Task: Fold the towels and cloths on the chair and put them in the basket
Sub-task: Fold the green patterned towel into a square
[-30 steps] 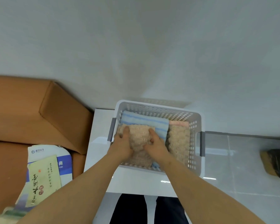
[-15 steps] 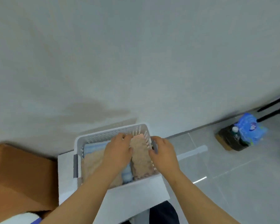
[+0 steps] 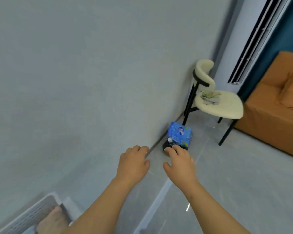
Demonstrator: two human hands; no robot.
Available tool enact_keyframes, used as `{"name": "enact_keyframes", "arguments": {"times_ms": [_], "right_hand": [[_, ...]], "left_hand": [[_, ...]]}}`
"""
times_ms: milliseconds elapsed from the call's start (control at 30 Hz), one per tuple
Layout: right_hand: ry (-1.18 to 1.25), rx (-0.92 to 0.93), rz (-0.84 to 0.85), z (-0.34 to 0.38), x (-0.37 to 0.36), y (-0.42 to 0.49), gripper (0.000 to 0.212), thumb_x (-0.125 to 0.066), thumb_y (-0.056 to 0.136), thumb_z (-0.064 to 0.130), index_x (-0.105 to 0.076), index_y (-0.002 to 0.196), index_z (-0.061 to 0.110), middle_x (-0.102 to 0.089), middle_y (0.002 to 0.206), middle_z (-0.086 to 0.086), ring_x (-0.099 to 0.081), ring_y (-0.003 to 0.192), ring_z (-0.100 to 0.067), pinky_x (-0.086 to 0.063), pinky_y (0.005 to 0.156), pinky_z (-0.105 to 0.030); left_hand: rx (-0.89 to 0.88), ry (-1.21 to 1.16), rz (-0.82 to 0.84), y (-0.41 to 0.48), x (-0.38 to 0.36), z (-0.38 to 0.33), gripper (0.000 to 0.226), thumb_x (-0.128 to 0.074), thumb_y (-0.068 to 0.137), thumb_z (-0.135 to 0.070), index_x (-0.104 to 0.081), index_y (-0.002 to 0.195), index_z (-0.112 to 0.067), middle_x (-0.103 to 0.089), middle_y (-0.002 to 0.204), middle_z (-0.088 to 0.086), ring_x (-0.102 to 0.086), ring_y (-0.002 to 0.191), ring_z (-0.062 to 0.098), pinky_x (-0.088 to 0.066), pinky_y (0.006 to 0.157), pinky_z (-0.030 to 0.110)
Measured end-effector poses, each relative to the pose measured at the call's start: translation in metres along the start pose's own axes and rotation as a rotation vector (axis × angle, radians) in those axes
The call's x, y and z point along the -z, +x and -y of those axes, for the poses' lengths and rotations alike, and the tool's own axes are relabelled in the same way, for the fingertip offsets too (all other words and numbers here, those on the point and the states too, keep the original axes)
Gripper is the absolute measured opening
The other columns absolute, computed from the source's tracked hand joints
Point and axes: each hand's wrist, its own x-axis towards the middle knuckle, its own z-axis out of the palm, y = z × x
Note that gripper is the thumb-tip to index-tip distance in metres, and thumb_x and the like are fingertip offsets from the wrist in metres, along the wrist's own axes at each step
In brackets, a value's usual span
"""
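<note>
- A plain pale grey wall (image 3: 74, 65) meets a glossy grey tiled floor (image 3: 243, 183).
- A cream chair (image 3: 227, 110) on black legs stands just beside an orange sofa (image 3: 277, 107).
- A white slatted unit (image 3: 230, 48) stands in the corner by a dark teal curtain (image 3: 291, 22).

A home living room, by the look of it: a cream upholstered chair (image 3: 222, 105) at right of the frame, an orange sofa (image 3: 277, 115) at the right edge, teal curtain (image 3: 284, 31) upper right, glossy tiled floor (image 3: 235, 183), plain grey wall (image 3: 91, 65).
</note>
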Motion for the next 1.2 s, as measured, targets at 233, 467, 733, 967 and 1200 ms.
{"name": "enact_keyframes", "arguments": {"times_ms": [233,467,733,967,1200], "right_hand": [[-0.087,-0.144,-0.021,-0.178,0.098,0.043,0.046,-0.044,0.093,0.029,-0.036,0.139,0.026,-0.028,0.147,0.003,-0.027,0.135,-0.019,-0.023,0.105,-0.029],[-0.065,-0.291,0.020,-0.306,0.134,0.104,0.049,-0.041,0.095,0.033,-0.029,0.143,0.029,-0.022,0.152,0.003,-0.021,0.139,-0.017,-0.018,0.110,-0.030],[-0.029,-0.342,0.046,-0.419,0.151,0.245,0.045,-0.041,0.095,0.032,-0.034,0.139,0.028,-0.027,0.149,0.003,-0.024,0.137,-0.016,-0.019,0.109,-0.029],[0.011,-0.371,0.080,-0.503,0.182,0.358,0.044,-0.041,0.095,0.032,-0.036,0.138,0.027,-0.031,0.145,0.003,-0.028,0.133,-0.018,-0.023,0.105,-0.029],[0.002,-0.305,0.131,-0.615,0.202,0.467,0.044,-0.041,0.096,0.033,-0.034,0.139,0.028,-0.029,0.146,0.004,-0.027,0.134,-0.018,-0.022,0.107,-0.030]], "left_hand": [[-0.186,0.141,0.052,0.109,-0.045,-0.181,0.040,-0.042,0.093,-0.036,-0.041,0.132,-0.029,-0.048,0.129,-0.005,-0.043,0.122,0.019,-0.033,0.094,0.030],[-0.297,0.222,0.170,0.216,-0.088,-0.286,0.042,-0.042,0.093,-0.038,-0.040,0.134,-0.027,-0.047,0.131,-0.004,-0.042,0.123,0.021,-0.031,0.098,0.033],[-0.334,0.183,0.197,0.395,-0.131,-0.363,0.041,-0.041,0.094,-0.036,-0.041,0.134,-0.026,-0.047,0.132,-0.003,-0.042,0.123,0.021,-0.032,0.096,0.031],[-0.366,0.194,0.240,0.534,-0.141,-0.433,0.044,-0.041,0.093,-0.032,-0.040,0.136,-0.024,-0.048,0.133,-0.001,-0.042,0.124,0.021,-0.033,0.097,0.031],[-0.286,0.216,0.272,0.650,-0.186,-0.504,0.042,-0.041,0.095,-0.035,-0.039,0.136,-0.027,-0.048,0.131,-0.003,-0.044,0.120,0.020,-0.034,0.094,0.032]]}}
